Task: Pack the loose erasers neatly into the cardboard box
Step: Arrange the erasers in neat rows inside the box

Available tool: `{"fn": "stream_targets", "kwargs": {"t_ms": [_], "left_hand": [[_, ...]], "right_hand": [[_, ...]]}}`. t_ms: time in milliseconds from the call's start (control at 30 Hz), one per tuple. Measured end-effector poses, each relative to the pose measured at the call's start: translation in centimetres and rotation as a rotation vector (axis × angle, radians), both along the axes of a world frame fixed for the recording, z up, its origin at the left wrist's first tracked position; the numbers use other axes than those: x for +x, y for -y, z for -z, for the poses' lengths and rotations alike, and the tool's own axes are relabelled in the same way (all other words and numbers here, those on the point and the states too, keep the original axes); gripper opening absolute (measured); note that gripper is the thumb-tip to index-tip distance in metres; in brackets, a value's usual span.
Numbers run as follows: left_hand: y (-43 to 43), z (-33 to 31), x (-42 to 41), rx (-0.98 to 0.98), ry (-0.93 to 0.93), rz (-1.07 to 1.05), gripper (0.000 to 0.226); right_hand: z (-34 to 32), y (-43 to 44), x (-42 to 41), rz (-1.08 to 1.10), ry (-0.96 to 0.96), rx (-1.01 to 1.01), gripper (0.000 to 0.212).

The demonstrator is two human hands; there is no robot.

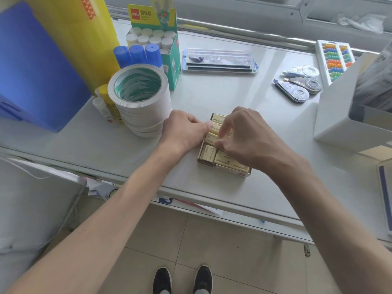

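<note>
Yellow eraser (214, 132) in R-hand grip (250, 136), L hand (184, 130) on box (224, 169) edge

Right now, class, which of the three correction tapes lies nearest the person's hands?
The frontmost correction tape, clear-bodied with a dark tip pointing left; the other two lie behind it, farther away.

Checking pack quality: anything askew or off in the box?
One eraser in the middle row of the box sits tilted, an edge raised above its flat neighbours. The right hand pinches it, and the left hand is beside it. Nothing looks spilled or damaged.
</note>
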State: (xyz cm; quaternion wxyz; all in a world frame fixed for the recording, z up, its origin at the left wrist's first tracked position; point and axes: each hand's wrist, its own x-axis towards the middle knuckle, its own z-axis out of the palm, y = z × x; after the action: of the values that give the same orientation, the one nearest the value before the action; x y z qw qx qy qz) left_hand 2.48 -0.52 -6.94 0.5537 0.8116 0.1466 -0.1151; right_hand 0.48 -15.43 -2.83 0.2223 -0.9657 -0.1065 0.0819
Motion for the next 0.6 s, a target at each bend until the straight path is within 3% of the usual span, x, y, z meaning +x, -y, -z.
{"fn": "stream_targets", "kwargs": {"t_ms": [167,367,600], "left_hand": [[-0.2,0.4,0.5,-0.04,-0.048,0.003,0.046],[-0.2,-0.3,-0.6,-0.079,0.01,0.021,0.019],[-1.4,-1.3,-2.6,0.062,0.145,0.123,0.01]], "right_hand": [[0.0,-0.5,-0.1,0.002,0.0,-0.037,0.017],[-0.1,-0.3,-0.2,0.025,-0.002,0.016,0.012],[0.3,0.1,-0.4,0.044,-0.005,0.12,0.007]]}}
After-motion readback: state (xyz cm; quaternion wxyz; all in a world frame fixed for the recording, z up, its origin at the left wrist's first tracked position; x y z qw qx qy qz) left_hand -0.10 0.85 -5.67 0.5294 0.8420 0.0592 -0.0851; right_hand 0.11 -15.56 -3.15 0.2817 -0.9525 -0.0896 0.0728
